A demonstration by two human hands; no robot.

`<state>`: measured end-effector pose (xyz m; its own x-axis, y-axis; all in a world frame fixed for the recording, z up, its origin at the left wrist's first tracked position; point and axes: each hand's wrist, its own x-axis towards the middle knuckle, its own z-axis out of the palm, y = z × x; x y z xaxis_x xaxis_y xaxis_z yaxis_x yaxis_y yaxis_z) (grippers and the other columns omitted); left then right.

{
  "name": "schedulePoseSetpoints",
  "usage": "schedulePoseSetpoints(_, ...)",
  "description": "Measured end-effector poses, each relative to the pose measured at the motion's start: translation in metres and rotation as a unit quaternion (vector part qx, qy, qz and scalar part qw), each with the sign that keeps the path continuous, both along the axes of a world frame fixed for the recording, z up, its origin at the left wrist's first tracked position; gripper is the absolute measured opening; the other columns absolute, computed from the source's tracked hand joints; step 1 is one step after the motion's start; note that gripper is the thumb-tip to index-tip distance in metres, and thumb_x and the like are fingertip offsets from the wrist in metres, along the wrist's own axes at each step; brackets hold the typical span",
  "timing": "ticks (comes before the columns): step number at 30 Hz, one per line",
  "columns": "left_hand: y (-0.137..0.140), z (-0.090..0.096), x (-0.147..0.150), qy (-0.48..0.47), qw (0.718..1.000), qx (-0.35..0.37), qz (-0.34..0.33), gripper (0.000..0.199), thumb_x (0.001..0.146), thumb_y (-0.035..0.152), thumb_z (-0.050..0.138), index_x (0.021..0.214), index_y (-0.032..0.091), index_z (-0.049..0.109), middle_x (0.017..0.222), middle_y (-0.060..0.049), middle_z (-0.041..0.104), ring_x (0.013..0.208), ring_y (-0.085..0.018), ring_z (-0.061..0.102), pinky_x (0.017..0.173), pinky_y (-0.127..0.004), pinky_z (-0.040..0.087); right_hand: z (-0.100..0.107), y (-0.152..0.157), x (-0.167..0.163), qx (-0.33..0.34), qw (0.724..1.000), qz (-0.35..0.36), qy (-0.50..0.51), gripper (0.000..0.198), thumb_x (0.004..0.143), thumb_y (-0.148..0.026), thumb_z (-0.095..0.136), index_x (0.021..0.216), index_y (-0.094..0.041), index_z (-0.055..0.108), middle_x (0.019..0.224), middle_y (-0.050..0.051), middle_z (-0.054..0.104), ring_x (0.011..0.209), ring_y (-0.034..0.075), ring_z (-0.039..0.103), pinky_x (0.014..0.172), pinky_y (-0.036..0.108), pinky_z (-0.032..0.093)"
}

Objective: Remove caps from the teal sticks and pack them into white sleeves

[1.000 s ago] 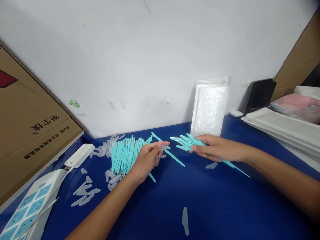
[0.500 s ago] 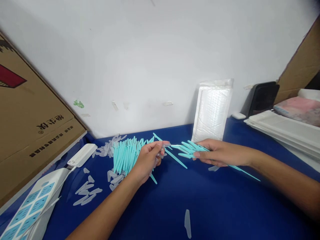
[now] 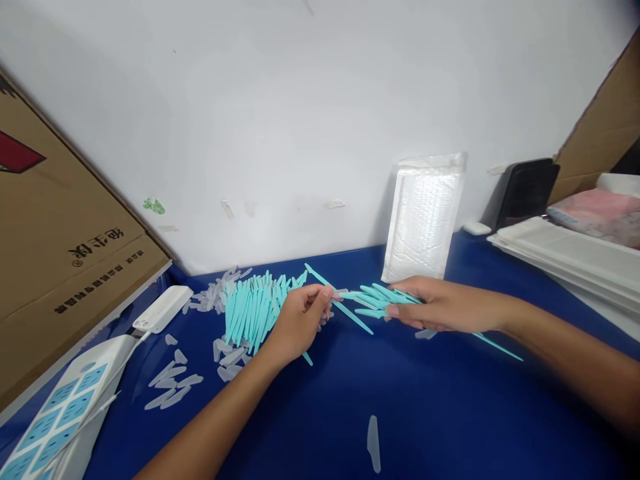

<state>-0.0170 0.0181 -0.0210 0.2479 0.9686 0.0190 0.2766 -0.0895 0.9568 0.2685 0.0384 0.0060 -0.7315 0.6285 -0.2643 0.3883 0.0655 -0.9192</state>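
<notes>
Right hand (image 3: 425, 303) is grasping a bunch of turquoise sticks (image 3: 377, 297) over the bench (image 3: 440, 407); the ends are fanning towards the left hand (image 3: 300, 327), probably so that one tip is standing clear of its neighbours. Left hand is pinching a clear cap (image 3: 341, 293) between thumb and forefinger, in line with the foremost tip. Cap and tip are meeting or nearly so; cannot tell whether the cap is going around it. Cannot tell whether the caps below the left fingers are being held or just lying there.

A pile of sticks (image 3: 250, 310) is lying beside the left hand, roughly side by side, presumably for easy picking. A loose stick (image 3: 357, 320) is slanting across the bench between the hands, below the work, and could be getting in the way. Scattered caps (image 3: 173, 385) are lying further left; a lone cap (image 3: 373, 443) is lying near the front.

Surroundings: a padded envelope (image 3: 423, 220) is leaning on the wall (image 3: 300, 133) behind the right hand, limiting reach there. A power strip (image 3: 63, 403) and a cardboard box (image 3: 65, 207) are bounding the left side.
</notes>
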Motion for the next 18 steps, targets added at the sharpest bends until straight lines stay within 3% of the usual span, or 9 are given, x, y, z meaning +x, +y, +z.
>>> schedulePoseSetpoints(3,-0.002,0.003,-0.002,0.099,0.992,0.079,-0.012,0.047,0.102,0.056,0.050,0.096,0.016,0.073,0.067,0.001,0.055,0.060,-0.011,0.049,0.057,-0.025,0.036,0.002,0.000,0.000,0.007,1.000,0.007,-0.001,0.040,0.095,-0.056,0.066,0.089,-0.018,0.055,0.072,-0.005,0.048,0.055,0.006,0.037,0.048,0.021,0.030)
schedulePoseSetpoints(8,-0.005,0.012,-0.002,0.199,0.965,0.163,-0.051,0.044,0.106,0.047,0.045,0.084,0.017,0.068,0.067,0.002,0.054,0.061,-0.011,0.045,0.060,-0.027,0.032,0.001,0.001,0.002,0.003,1.000,0.015,-0.006,0.040,0.093,-0.057,0.067,0.091,-0.018,0.058,0.073,-0.003,0.051,0.060,0.009,0.044,0.053,0.023,0.035)
schedulePoseSetpoints(18,-0.006,0.012,0.000,0.198,0.967,0.145,-0.075,0.043,0.106,0.047,0.045,0.087,0.017,0.070,0.067,0.003,0.054,0.061,-0.011,0.044,0.060,-0.025,0.034,0.003,0.001,0.000,0.016,1.000,0.013,-0.014,0.040,0.090,-0.057,0.070,0.090,-0.019,0.059,0.078,-0.001,0.055,0.068,0.013,0.051,0.060,0.025,0.042)
